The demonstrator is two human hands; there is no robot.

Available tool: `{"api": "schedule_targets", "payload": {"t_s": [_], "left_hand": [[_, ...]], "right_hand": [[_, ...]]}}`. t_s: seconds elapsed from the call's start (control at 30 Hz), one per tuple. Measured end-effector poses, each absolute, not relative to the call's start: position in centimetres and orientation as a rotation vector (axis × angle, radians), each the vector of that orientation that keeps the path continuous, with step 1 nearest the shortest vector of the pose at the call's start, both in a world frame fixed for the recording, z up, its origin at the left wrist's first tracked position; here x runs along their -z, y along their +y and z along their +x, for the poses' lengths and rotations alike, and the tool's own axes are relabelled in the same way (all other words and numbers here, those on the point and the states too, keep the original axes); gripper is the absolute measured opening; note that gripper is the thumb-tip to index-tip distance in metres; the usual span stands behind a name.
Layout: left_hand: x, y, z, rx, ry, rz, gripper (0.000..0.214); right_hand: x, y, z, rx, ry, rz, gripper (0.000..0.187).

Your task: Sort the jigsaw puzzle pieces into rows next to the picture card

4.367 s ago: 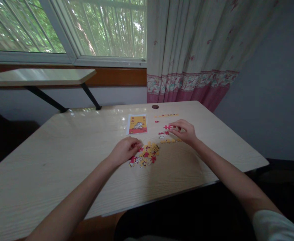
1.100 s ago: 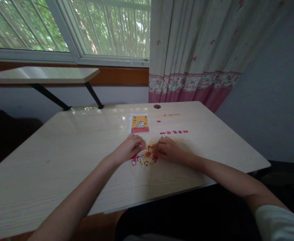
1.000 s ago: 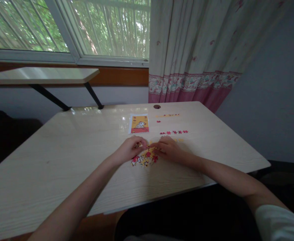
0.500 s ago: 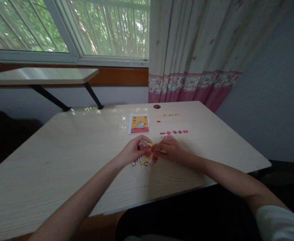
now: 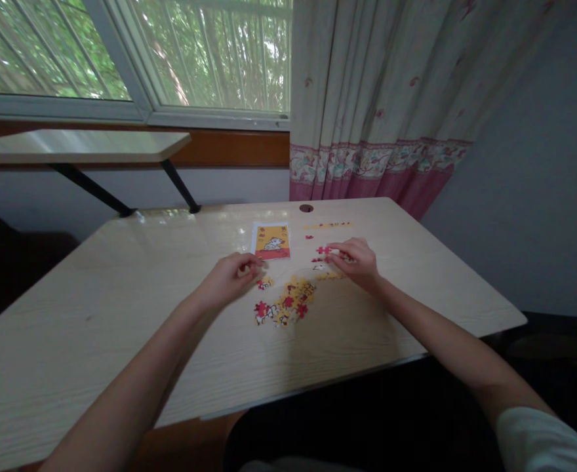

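A heap of loose red, yellow and white puzzle pieces [image 5: 284,304] lies on the pale wooden table [image 5: 121,295]. My left hand [image 5: 229,276] hovers just left of the heap, fingers curled into a pinch; what it holds is too small to name. My right hand [image 5: 356,261] rests over the row of red pieces [image 5: 322,251], fingertips pinched on a red piece at its left end. A small reference picture card [image 5: 271,240], yellow and red, lies between and beyond my hands. One loose piece [image 5: 264,283] sits by my left hand.
A thin line of joined yellow pieces [image 5: 328,225] lies near the table's far edge, beside a round cable hole [image 5: 306,208]. A flowered curtain [image 5: 381,98] hangs behind, a window [image 5: 136,59] and a folding shelf [image 5: 77,145] to the left. The table's right edge is close.
Both hands left the heap, where they met half a second ago. My right hand moved up to the red row; my left hand drew back to the left.
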State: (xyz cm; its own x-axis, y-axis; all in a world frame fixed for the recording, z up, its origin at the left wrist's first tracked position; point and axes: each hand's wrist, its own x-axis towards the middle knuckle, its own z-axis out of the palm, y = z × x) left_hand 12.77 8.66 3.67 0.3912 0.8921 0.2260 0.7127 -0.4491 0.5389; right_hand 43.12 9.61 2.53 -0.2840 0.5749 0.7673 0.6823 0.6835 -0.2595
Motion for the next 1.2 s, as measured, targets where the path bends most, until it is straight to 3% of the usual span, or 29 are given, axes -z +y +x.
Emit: {"api": "schedule_targets", "payload": {"t_s": [0.63,0.8,1.0,1.2], "left_hand": [[-3.1,8.8,12.7,-0.407,1.209,2.543,0.021],[-2.7,9.0,12.5,-0.406,1.211,2.578,0.020],[-2.8,9.0,12.5,-0.381,1.198,2.579,0.018],[-3.0,8.9,12.6,-0.352,1.216,2.584,0.018]], "right_hand": [[-3.7,12.2,47.5,0.108,-2.248,-1.169,0.022],[-4.5,13.8,53.4,-0.154,-2.341,-1.492,0.026],[-3.7,14.3,57.4,-0.763,-2.272,-1.697,0.037],[-2.7,15.0,58.0,-0.841,-2.284,-1.744,0.036]]}}
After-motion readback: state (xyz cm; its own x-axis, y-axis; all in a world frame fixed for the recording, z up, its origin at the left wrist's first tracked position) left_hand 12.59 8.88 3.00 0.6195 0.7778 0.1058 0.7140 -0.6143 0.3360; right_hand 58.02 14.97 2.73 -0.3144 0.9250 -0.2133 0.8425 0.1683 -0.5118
